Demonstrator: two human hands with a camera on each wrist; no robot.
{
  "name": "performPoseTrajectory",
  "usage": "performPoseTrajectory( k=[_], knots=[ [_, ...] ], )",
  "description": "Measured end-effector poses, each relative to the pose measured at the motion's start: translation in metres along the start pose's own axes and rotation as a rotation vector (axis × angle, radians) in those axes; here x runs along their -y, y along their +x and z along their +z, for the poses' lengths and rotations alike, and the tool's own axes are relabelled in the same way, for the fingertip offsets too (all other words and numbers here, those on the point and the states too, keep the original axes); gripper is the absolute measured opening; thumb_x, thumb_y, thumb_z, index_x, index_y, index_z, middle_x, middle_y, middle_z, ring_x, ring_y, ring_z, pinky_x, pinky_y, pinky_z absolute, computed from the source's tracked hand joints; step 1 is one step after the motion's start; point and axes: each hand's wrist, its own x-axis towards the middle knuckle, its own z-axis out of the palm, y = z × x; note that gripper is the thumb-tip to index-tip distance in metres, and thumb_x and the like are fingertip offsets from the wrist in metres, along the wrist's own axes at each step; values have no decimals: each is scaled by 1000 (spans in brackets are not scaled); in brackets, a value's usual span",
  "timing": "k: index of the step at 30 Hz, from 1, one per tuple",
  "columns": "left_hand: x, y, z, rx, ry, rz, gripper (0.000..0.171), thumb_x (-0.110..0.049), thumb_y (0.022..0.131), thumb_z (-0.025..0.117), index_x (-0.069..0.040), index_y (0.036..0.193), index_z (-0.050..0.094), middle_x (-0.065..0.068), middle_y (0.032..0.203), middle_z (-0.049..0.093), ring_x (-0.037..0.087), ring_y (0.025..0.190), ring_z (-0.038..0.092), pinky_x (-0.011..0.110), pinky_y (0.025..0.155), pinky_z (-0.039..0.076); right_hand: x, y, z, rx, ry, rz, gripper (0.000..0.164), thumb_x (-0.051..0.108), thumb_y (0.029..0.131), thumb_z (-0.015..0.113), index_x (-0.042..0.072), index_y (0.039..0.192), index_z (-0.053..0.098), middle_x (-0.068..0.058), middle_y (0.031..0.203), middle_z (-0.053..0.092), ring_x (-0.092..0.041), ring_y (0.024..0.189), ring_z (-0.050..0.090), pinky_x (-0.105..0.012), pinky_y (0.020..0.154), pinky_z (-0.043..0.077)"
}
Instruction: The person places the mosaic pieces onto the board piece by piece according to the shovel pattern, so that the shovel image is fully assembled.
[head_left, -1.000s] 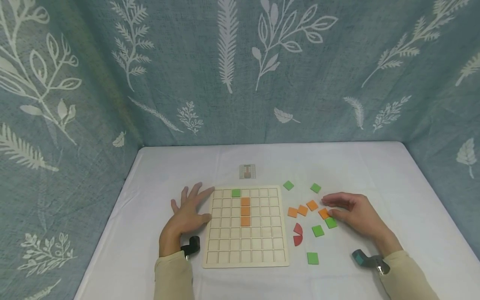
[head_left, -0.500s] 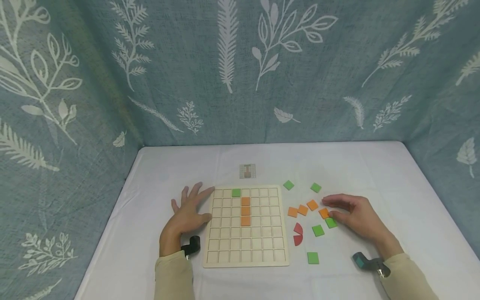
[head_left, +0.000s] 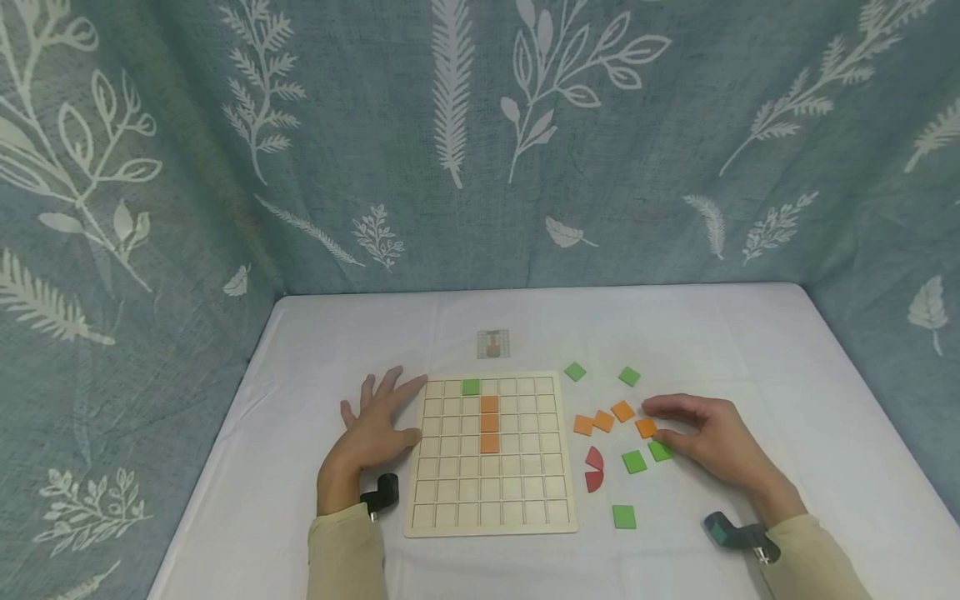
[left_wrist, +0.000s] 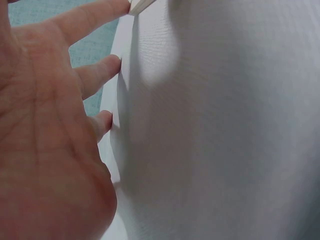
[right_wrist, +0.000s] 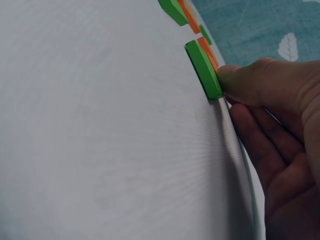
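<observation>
A pale wooden grid board lies flat on the white table. It bears one green square in its top row and a column of orange squares. My left hand rests beside the board with fingers spread, thumb and index tips at its left edge. On the right, my right hand has its thumb tip at an orange square tile and a green square tile. Its fingers extend loosely past the orange tile. The right wrist view shows the thumb close against the green tile.
Loose orange tiles, green tiles and two red quarter-circle pieces lie between board and right hand. A small printed pattern card lies behind the board. A leaf-patterned curtain hangs along the table's back edge.
My right hand has shifted slightly toward me. The green tile by its thumb has slid a little away from the orange tile. The left hand stays at the board's edge.
</observation>
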Motion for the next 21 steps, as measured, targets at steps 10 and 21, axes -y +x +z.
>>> performPoseTrajectory(
  k=[10,21],
  knots=[
    [1,0,0,1,9,2,88,-8,83,73,-14,167,47,23,183,13,54,168,-12,83,122,-20,2,4,-2,14,-17,22,38,6,90,88,22,124,82,7,122,83,5,119,69,-4,100,48],
    [1,0,0,3,8,2,88,-9,83,73,-15,167,47,23,183,13,53,168,-12,83,122,-20,0,3,0,9,-18,16,41,4,90,87,21,127,81,4,125,82,11,121,65,-2,102,45]
  ],
)
